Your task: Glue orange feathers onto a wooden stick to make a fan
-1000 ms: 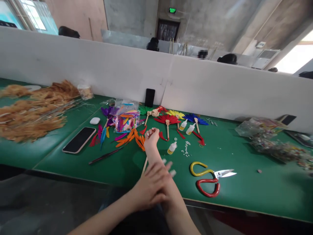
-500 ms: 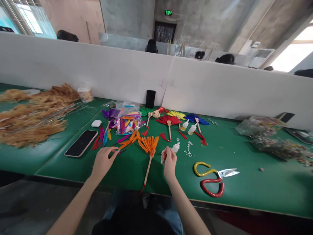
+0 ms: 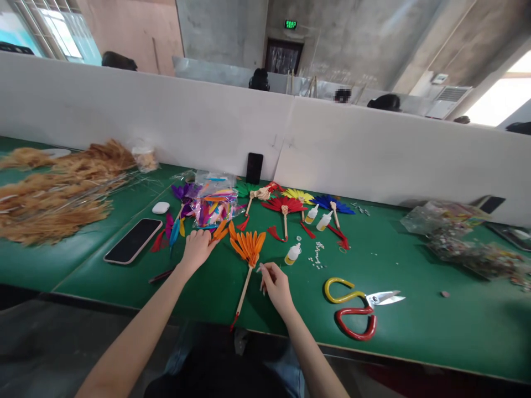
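Lying on the left of your green table (image 3: 415, 265) are fluffy tan grass plumes (image 3: 62, 193), then a phone (image 3: 133, 241). Your left hand (image 3: 197, 249) touches loose orange feathers (image 3: 219, 231), fingers bent; I can't tell if they pinch any. Just beside them lies the orange feather fan (image 3: 249, 249). Your right hand (image 3: 276, 284) is near its stick (image 3: 244, 292), fingertips close together; whether they hold something, I can't tell. Past the low white wall (image 3: 186, 121), a green exit sign (image 3: 291, 24) glows above a dark door (image 3: 284, 57). Then come a glue bottle (image 3: 292, 255), red-and-yellow scissors (image 3: 369, 299) and clear bags of colorful bits (image 3: 460, 237).
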A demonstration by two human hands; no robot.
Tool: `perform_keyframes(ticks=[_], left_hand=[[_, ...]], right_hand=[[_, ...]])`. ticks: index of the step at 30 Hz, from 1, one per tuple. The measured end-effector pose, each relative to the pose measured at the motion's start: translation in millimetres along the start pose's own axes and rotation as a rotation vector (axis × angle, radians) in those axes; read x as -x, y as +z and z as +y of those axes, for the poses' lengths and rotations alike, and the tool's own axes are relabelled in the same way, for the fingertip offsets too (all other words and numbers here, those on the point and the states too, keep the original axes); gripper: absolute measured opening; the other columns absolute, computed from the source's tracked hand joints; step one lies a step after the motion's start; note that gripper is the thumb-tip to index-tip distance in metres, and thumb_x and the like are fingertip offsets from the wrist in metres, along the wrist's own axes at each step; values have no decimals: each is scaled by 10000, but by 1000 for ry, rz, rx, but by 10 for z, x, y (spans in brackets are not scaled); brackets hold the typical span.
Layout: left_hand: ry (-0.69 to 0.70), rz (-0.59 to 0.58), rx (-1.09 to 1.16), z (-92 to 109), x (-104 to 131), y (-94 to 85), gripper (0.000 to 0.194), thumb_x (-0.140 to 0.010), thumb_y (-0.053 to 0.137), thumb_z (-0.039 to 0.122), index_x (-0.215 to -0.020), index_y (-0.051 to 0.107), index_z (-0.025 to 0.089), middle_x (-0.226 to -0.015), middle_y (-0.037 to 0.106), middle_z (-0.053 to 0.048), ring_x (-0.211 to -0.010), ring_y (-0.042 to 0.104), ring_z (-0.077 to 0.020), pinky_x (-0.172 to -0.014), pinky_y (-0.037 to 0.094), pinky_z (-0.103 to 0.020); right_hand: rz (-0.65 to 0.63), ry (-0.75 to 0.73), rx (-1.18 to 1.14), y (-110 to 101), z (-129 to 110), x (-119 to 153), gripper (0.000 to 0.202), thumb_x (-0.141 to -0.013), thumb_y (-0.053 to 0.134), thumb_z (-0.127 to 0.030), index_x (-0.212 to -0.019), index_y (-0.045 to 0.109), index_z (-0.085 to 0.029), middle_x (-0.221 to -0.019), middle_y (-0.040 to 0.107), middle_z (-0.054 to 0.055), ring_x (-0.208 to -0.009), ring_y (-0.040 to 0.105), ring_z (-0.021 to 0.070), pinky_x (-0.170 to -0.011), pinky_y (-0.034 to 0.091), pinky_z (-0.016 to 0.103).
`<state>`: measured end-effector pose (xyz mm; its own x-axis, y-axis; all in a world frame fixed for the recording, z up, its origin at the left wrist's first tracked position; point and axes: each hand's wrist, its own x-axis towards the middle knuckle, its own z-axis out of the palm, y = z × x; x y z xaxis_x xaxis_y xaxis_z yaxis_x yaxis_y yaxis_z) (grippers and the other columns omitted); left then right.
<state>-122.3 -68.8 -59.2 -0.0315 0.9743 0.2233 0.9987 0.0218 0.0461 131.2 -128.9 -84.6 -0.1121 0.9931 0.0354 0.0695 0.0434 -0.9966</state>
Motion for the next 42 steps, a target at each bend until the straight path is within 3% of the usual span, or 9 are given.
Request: perform_keyframes(ticks=[6,11,17,23,27,31,35,39,42], left_hand=[[42,-42,31,-126,1,10,304,-915,432,392,-736,537,169,-761,578,-67,-808,546,-247,-713,365,-317],[76,-56,14,-100,11,34,370,-896,436,473,-770,552,146,-742,569,-90,-802,538,-274,-670,372,-323],[161,-53,9,-82,-68,46,284,-889,458,358,-758,599,149,-782,558,-100,-839,524,-272,-701,392,-336],[167,76,72,-152,-57,5,272,-901,406,313,-809,611,159,-772,534,-91,-790,520,-257,-719,413,-354],[117,217,108,-142,-56,-168,332,-924,352,343,-824,603,151,-829,535,-114,-806,504,-262,-765,419,-378],[105,367,339,26,1,-391,363,-919,390,426,-714,552,174,-728,511,-64,-755,513,-227,-689,439,-322],[223,161,640,407,241,-407,365,-907,448,427,-649,531,182,-649,517,-10,-595,520,-147,-532,425,-240],[384,144,667,788,565,-249,220,-927,444,287,-834,618,189,-890,627,-46,-880,584,-187,-790,469,-316],[433,145,594,919,716,-153,200,-921,422,197,-919,623,197,-1080,648,-62,-1065,552,-225,-880,435,-383]], right_hand=[[29,15,-13,-16,-10,-11,334,-855,489,-509,-801,545,-184,-454,442,-76,-359,424,76,-363,339,182],[41,16,-21,-15,-35,-14,337,-861,479,-509,-799,540,-183,-456,437,-79,-358,431,76,-362,342,180],[62,7,-8,0,-56,8,298,-866,498,-476,-775,507,-192,-466,436,-81,-370,433,71,-373,339,173],[122,16,-29,9,-47,23,275,-856,528,-461,-779,433,-216,-463,442,-93,-368,424,72,-371,328,171],[125,22,-6,5,-61,45,242,-860,535,-442,-857,463,-211,-456,477,-88,-364,427,76,-378,326,174],[173,-9,33,-14,-72,28,237,-850,555,-431,-823,493,-204,-467,476,-78,-384,449,79,-391,340,178],[193,14,37,-62,-90,-81,265,-855,523,-452,-805,524,-192,-527,517,-47,-409,495,95,-393,391,193],[183,7,151,-92,-82,-286,323,-857,490,-452,-951,595,-162,-703,631,34,-572,614,154,-491,485,245],[238,-25,248,-71,-59,-482,366,-826,523,-454,-1005,623,-151,-862,659,90,-660,635,179,-591,516,289]])
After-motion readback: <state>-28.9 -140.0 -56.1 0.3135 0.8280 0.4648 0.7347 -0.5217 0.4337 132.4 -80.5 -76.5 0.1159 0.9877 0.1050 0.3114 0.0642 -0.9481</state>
